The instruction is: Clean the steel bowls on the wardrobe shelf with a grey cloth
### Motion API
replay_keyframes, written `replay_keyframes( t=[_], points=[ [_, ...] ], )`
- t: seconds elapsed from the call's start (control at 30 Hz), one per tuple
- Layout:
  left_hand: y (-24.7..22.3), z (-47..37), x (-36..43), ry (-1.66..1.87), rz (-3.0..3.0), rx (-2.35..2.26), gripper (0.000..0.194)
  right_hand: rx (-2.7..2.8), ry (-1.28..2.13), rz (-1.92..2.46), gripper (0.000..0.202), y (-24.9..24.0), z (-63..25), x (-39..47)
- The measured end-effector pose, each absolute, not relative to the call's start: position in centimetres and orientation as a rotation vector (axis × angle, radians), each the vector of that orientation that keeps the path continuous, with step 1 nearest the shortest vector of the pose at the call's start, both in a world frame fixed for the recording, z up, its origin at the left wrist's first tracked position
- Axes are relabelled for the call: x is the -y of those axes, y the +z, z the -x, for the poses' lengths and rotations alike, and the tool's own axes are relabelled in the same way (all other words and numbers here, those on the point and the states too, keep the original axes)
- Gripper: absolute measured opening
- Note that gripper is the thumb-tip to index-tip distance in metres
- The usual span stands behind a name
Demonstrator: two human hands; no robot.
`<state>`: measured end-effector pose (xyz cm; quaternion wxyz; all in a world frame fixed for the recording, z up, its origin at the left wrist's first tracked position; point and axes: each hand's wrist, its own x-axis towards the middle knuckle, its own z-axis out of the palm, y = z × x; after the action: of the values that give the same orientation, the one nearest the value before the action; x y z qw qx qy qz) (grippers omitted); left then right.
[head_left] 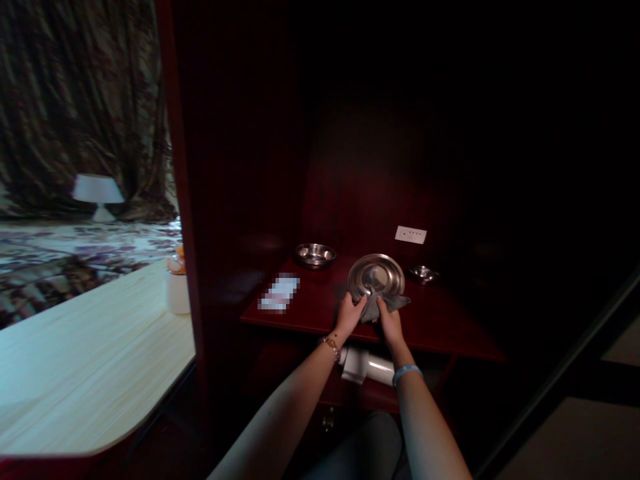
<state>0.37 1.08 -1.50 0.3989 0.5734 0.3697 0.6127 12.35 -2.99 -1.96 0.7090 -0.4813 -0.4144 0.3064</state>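
Note:
Tilted toward me, a shallow stainless-steel plate (378, 268) is held over the front part of the dark red shelf (310, 303). My left hand (351, 313) is closed on the plate's near left rim, its thumb at a grey cloth (371, 309). My right hand (390, 321) is closed around the cloth at the near right rim, with the thumb on top. The cloth bunches between both thumbs, and one end sticks out to the right. The fingers beneath the plate are hidden.
Steel bowls stand behind: one at the left (315, 255), a smaller one at the right (424, 273). A blurred white item (280, 293) lies front left. A wall socket (411, 235) is at the back. A white cylinder (380, 369) lies below. Left stand a pale table (90, 347) and jar (177, 293).

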Motion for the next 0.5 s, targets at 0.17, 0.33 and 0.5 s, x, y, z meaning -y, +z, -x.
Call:
replay_keyframes(
  t=[0.17,0.33,0.5],
  points=[
    [-1.63,-0.55,-1.2,1.528,-1.45,-0.87,0.029,0.912,0.676,1.079,0.054,-2.22,-12.52,2.81],
    [-1.77,-0.52,-1.25,1.517,-1.49,-0.894,0.026,0.902,0.673,1.081,0.056,-2.16,-12.52,2.83],
    [-1.66,-0.5,-1.1,1.535,-1.471,-0.881,0.022,0.906,0.682,1.084,0.056,-2.01,-12.39,3.07]
  ],
)
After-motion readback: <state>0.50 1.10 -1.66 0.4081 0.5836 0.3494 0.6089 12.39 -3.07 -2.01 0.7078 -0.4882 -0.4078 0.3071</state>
